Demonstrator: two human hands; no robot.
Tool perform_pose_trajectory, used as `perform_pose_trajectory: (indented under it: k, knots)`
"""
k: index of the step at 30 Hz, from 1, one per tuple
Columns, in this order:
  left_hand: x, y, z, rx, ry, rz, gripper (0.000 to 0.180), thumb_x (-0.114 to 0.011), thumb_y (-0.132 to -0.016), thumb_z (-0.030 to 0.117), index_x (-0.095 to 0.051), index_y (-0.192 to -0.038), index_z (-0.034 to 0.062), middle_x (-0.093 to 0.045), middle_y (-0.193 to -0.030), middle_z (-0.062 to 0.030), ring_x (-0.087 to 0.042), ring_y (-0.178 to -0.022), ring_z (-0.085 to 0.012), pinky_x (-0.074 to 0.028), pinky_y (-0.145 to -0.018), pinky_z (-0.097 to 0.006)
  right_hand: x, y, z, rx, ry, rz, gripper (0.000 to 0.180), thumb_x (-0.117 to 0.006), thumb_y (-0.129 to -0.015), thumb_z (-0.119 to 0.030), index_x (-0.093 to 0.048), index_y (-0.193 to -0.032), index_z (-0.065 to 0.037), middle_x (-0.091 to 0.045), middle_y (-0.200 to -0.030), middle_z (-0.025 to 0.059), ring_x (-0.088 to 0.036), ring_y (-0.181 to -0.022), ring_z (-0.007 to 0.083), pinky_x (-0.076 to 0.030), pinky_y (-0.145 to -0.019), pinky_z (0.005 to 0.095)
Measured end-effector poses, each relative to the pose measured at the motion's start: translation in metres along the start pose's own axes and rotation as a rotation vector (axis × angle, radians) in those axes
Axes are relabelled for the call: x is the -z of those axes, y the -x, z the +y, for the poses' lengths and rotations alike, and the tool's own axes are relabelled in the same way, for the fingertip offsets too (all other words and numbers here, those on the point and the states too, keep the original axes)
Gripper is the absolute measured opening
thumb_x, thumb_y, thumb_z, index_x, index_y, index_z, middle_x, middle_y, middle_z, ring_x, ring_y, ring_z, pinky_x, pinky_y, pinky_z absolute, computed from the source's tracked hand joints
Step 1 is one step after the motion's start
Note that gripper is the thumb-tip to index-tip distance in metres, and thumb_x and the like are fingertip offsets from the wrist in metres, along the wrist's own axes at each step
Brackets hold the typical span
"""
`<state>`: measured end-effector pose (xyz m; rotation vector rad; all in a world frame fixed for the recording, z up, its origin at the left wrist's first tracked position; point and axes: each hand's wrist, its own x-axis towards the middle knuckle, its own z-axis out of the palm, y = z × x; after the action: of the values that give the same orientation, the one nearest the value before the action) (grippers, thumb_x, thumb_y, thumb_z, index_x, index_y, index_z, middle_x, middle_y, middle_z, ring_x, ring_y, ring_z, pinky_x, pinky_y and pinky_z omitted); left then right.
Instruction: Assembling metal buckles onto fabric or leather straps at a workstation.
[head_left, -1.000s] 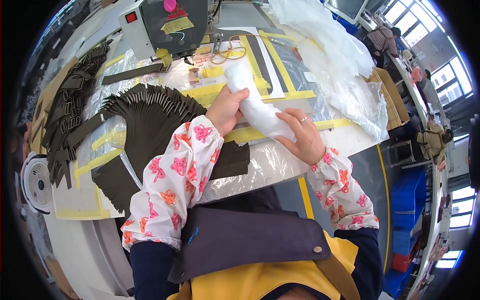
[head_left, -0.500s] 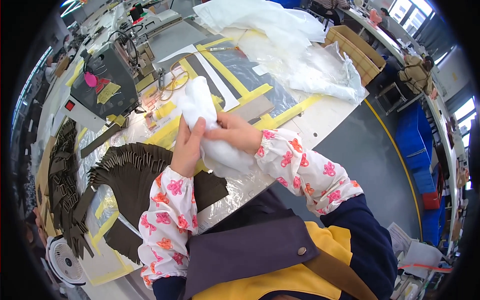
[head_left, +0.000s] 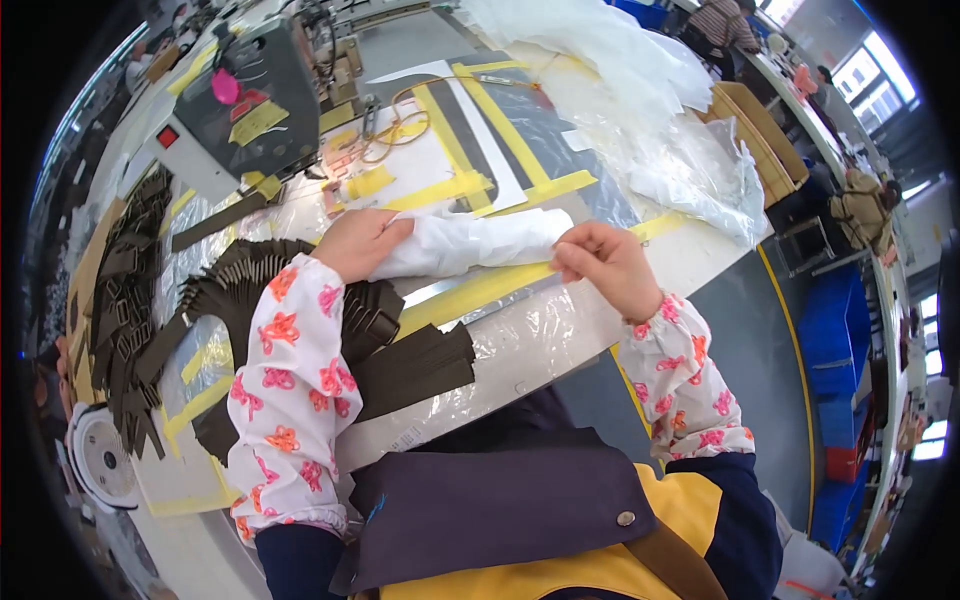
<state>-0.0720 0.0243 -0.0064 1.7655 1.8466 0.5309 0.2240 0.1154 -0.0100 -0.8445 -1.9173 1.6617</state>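
Observation:
A rolled bundle of thin white sheeting [head_left: 470, 243] lies crosswise between my hands, just above the worktable [head_left: 540, 345]. My left hand [head_left: 352, 243] is closed round its left end, the fingers partly hidden behind it. At the right end, my right hand [head_left: 615, 270] pinches at the bundle's edge with curled fingers. Below the bundle is a stack of dark olive strips [head_left: 415, 372]. More such strips stand fanned out [head_left: 240, 285] to the left of it, close to my left forearm.
A grey machine [head_left: 255, 110] stands at the back left, near dark straps with buckles [head_left: 125, 320]. Crumpled translucent sheeting [head_left: 640, 120] covers the far right of the table. Beyond are a tan box [head_left: 760, 140] and blue bins [head_left: 835, 335]; a white fan [head_left: 103, 455] is at lower left.
The white bundle has turned from upright to crosswise and looks longer. My hands have moved apart, the left to its left end and the right to its right end.

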Motion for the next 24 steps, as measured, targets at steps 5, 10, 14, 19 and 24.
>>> perform_pose_trajectory:
  k: [5, 10, 14, 19, 24]
  knots:
    - [-0.022, 0.019, -0.006, -0.142, -0.165, 0.576, 0.02, -0.054, -0.073, 0.023, -0.061, -0.069, 0.0054, -0.055, -0.072, -0.0161, -0.054, -0.074, -0.0324, -0.043, -0.067, -0.042, -0.03, -0.036, -0.016, 0.696, 0.742, 0.072, 0.042, -0.07, -0.066, -0.014, -0.053, -0.103, -0.003, -0.056, -0.102, 0.0146, -0.054, -0.092, 0.0264, -0.044, -0.077, 0.0357]
    - [-0.066, -0.001, 0.03, -0.214, -0.416, 0.338, 0.026, -0.06, -0.065, 0.018, -0.061, -0.091, 0.0172, -0.058, -0.081, -0.0069, -0.056, -0.083, -0.0268, -0.045, -0.068, -0.038, -0.03, -0.051, 0.007, 0.636, 0.731, -0.243, 0.02, -0.065, -0.066, -0.006, -0.058, -0.084, 0.0, -0.058, -0.078, 0.0144, -0.058, -0.073, 0.0301, -0.045, -0.064, 0.0348]
    - [-0.071, 0.001, 0.034, -0.263, -0.331, 0.432, 0.012, -0.055, -0.071, 0.023, -0.061, -0.075, 0.0134, -0.059, -0.073, -0.007, -0.057, -0.08, -0.0273, -0.044, -0.066, -0.039, -0.031, -0.057, 0.005, 0.485, 0.66, -0.216, 0.01, -0.057, -0.07, -0.003, -0.056, -0.078, 0.002, -0.055, -0.067, 0.0105, -0.055, -0.063, 0.0192, -0.042, -0.058, 0.0279]
    - [-0.052, 0.0, 0.023, -0.024, 0.311, 0.666, 0.027, -0.052, -0.079, 0.029, -0.056, -0.072, 0.0032, -0.055, -0.063, -0.0153, -0.054, -0.06, -0.0329, -0.041, -0.055, -0.04, -0.04, -0.088, 0.002, 0.331, 0.293, -0.07, 0.014, -0.06, -0.074, -0.01, -0.058, -0.077, 0.003, -0.055, -0.063, 0.0024, -0.048, -0.06, 0.0083, -0.04, -0.058, 0.0228]
    - [-0.028, 0.006, 0.006, -0.001, 0.157, 0.452, 0.026, -0.054, -0.077, 0.019, -0.055, -0.1, 0.0066, -0.059, -0.081, -0.0128, -0.058, -0.073, -0.029, -0.045, -0.066, -0.036, -0.04, -0.106, 0.0, 0.353, 0.132, 0.215, 0.02, -0.062, -0.077, -0.016, -0.059, -0.088, 0.001, -0.061, -0.074, 0.0041, -0.055, -0.069, 0.0092, -0.044, -0.064, 0.0235]
